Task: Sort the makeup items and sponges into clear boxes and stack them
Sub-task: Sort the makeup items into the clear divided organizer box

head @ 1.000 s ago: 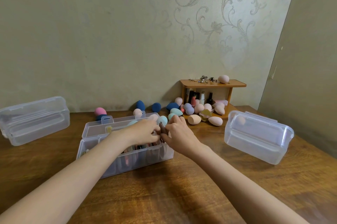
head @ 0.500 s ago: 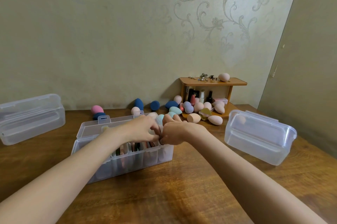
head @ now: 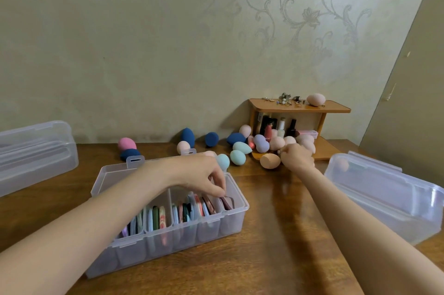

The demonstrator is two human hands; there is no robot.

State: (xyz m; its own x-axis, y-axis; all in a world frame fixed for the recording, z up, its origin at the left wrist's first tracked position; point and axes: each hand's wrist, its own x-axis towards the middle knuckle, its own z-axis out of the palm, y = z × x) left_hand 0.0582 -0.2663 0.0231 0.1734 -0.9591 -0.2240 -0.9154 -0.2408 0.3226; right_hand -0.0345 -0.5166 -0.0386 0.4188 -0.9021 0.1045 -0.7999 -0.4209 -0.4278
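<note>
The left hand reaches into the clear divided plastic box on the brown wooden worktop, fingers pinching a dark flat compact in its rightmost compartment. The right hand reaches among pastel egg-shaped sponges by the small wooden shelf; I can't tell its fingers' state.

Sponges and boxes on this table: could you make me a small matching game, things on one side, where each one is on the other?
Things:
1. pink sponge
2. peach sponge
3. left hand
4. right hand

Places:
A. on top of the wooden shelf
B. over the divided clear box
C. by the wall, far left of the sponges
D. among the sponges before the shelf

Pairs: 1-C, 2-A, 3-B, 4-D
</note>
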